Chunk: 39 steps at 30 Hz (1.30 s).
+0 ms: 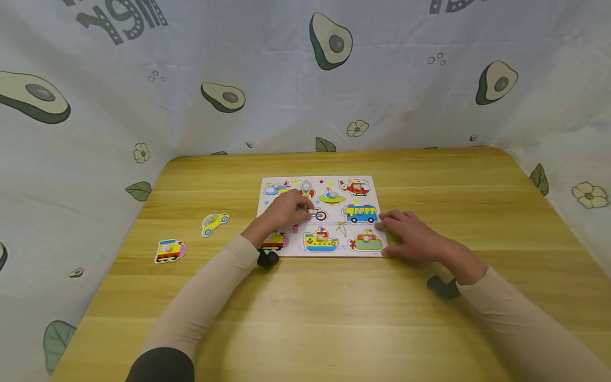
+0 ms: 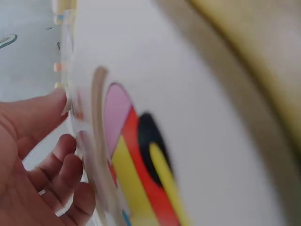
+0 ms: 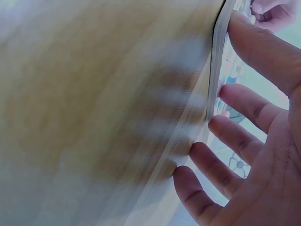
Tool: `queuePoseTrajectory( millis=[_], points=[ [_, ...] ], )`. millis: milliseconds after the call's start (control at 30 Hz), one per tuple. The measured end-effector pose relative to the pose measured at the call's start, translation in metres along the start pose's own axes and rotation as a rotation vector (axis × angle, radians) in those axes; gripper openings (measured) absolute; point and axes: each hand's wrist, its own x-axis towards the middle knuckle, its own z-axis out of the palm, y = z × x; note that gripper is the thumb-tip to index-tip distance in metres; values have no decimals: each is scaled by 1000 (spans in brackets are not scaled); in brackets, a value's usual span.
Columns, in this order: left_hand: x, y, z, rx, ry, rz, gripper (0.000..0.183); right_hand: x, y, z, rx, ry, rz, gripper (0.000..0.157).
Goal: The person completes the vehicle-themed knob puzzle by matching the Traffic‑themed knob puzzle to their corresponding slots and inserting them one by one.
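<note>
A white puzzle board (image 1: 341,251) with pictures of vehicles lies flat on the table. Over its left middle, my left hand (image 1: 284,210) pinches the small knob of a wheeled-vehicle puzzle piece (image 1: 321,215); the hand hides most of that piece, leaving a wheel in sight. My right hand (image 1: 414,237) touches the board's right edge, thumb and fingers spread apart. In the right wrist view, the fingertips (image 3: 200,149) lie along the board's side. Close by are the bus piece (image 1: 360,213), the boat piece (image 1: 321,241) and the submarine piece (image 1: 366,242).
Left of the board, a yellow car piece (image 1: 214,224) and a train piece (image 1: 169,250) lie loose on the wooden table (image 1: 324,318). A helicopter piece (image 1: 355,187) and a flying-saucer piece (image 1: 331,197) sit on the board's upper part. Behind the table hangs an avocado-patterned cloth (image 1: 277,69).
</note>
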Motion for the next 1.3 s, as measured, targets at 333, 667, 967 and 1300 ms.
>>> queuePoseTrajectory(
  millis=[333,667,967,1300],
  points=[
    [-49,-31,-32,-3,147,121,23,2,2,3,-7,0,-10,59],
    [-108,-107,-73,168,266,44,13,-4,0,1,-17,-10,20,59],
    [-126,-136,-84,158,248,-37,17,-2,0,-1,-15,-4,17,59],
    [-122,-150,-77,177,181,-155,19,0,0,0,1,1,2,60]
  ],
)
